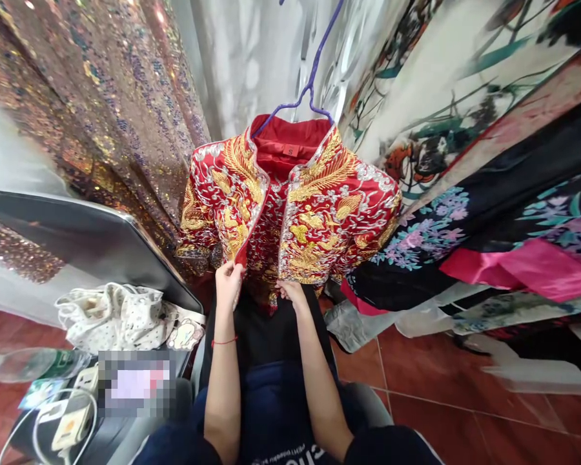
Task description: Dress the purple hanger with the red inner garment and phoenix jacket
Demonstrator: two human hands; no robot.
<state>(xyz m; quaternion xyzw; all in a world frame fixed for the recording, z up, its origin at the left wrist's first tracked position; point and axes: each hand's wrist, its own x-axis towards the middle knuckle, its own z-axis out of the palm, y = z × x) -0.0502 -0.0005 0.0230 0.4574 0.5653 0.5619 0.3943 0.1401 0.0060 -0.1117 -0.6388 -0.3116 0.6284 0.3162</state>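
Sequinned gold fabric (101, 97) hangs at the far left. A white patterned cloth bag (116, 316) lies by a plastic bottle (24, 365) and what looks like a power strip (70, 423). Black floral garments (489, 226) drape over the red tiled floor (440, 400).

Red tile floor (440, 394) with pale grout lines. Sequined curtain (101, 97) hangs at left, silvery drape (252, 58) behind. Painted floral fabrics (465, 71) and black flowered cloth (513, 200) fill the right. A dark tabletop (87, 239) stands at left, holding a white cloth bag (121, 316). Bright, even light.
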